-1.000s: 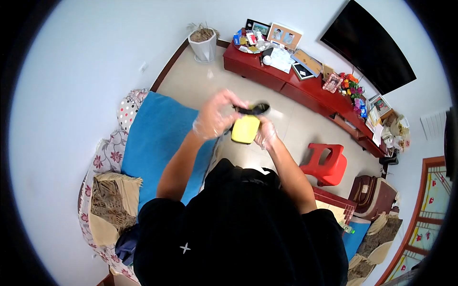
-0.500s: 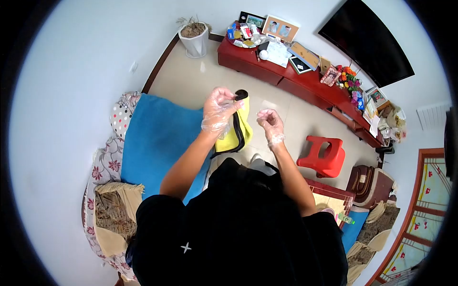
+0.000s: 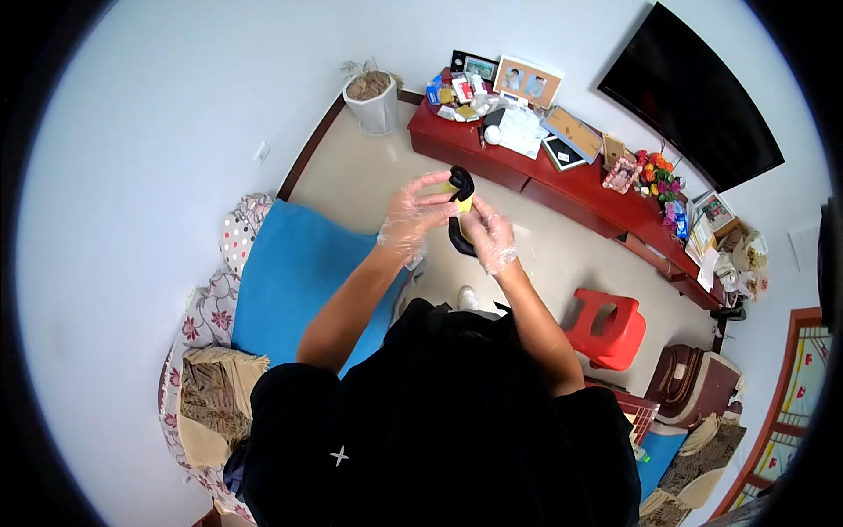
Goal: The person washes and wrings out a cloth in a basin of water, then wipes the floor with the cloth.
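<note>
A yellow cloth with a black edge (image 3: 464,205) is bunched up between my hands, held in the air in front of me. My left hand (image 3: 414,213), in a clear plastic glove, grips it from the left with the fingers around its upper part. On the other side my right hand (image 3: 489,232), gloved the same way, is closed on its lower right part. Much of the cloth is hidden by the fingers. Its black edge shows at the top and curves down below the hands.
A blue-covered sofa (image 3: 307,272) lies to the left. A red stool (image 3: 608,329) stands on the right, near a brown suitcase (image 3: 694,386). Along the far wall runs a red cabinet (image 3: 500,167) loaded with frames and papers, beside a potted plant (image 3: 372,104).
My right hand has moved left and taken hold of the cloth. The cloth, which hung down long from my left hand, is now gathered up small between both hands.
</note>
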`<state>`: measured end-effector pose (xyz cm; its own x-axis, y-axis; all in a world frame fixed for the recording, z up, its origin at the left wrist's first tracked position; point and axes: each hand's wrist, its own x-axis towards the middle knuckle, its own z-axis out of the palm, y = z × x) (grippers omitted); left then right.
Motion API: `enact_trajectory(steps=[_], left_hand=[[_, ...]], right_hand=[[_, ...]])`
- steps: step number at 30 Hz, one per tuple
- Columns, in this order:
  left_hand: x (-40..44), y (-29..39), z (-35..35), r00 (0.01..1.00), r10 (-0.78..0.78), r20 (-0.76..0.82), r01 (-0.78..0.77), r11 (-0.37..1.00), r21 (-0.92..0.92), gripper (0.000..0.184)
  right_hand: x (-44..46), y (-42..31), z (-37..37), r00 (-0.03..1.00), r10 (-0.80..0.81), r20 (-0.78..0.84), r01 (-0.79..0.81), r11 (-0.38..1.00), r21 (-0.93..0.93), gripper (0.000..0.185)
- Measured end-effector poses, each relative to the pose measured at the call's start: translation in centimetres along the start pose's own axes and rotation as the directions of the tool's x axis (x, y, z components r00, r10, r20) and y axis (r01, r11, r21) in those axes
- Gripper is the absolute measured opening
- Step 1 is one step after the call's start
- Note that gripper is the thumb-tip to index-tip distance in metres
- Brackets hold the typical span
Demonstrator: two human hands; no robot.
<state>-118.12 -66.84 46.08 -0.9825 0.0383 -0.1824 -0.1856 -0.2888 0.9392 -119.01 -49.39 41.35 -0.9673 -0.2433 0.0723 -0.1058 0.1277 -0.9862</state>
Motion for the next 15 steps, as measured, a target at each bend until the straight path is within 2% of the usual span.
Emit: enact_trajectory(steps=[2,3,6,7,10,11,15], left_hand=[[1.5,0.6,1.6,1.000,0.003,-0.015,-0.003,1.000,-0.024,0.058],[2.2,0.8,2.2,1.000,0.000,-0.023,-0.001,0.999,-0.037,0.057],[3.5,1.9,4.3,0.999,0.034,-0.040,-0.033,0.998,0.045,0.049],[4.2,2.1,4.8,0.998,0.060,-0.029,-0.058,0.997,0.060,0.047],[5.9,3.0,5.2,0.989,0.148,0.005,-0.147,0.983,0.113,0.040],[6.3,3.5,5.2,0.982,0.188,0.023,-0.189,0.972,0.139,0.038],[6.9,6.5,5.0,0.933,0.358,0.023,-0.342,0.868,0.360,0.034]], right_hand=[[0.6,-1.1,-0.9,0.994,-0.109,0.022,0.109,0.993,0.034,0.035],[0.8,-2.1,-1.8,0.997,-0.050,0.051,0.052,0.998,-0.043,0.028],[3.0,1.7,-4.5,0.979,0.047,0.200,-0.088,0.976,0.201,0.031],[3.4,2.2,-5.5,0.970,0.004,0.245,-0.067,0.966,0.250,0.031],[4.6,4.2,-6.9,0.976,0.071,0.205,-0.143,0.922,0.360,0.033],[5.4,5.5,-7.4,0.968,0.136,0.213,-0.224,0.853,0.472,0.033],[8.3,4.1,-11.6,0.975,0.221,0.035,-0.221,0.931,0.291,0.028]])
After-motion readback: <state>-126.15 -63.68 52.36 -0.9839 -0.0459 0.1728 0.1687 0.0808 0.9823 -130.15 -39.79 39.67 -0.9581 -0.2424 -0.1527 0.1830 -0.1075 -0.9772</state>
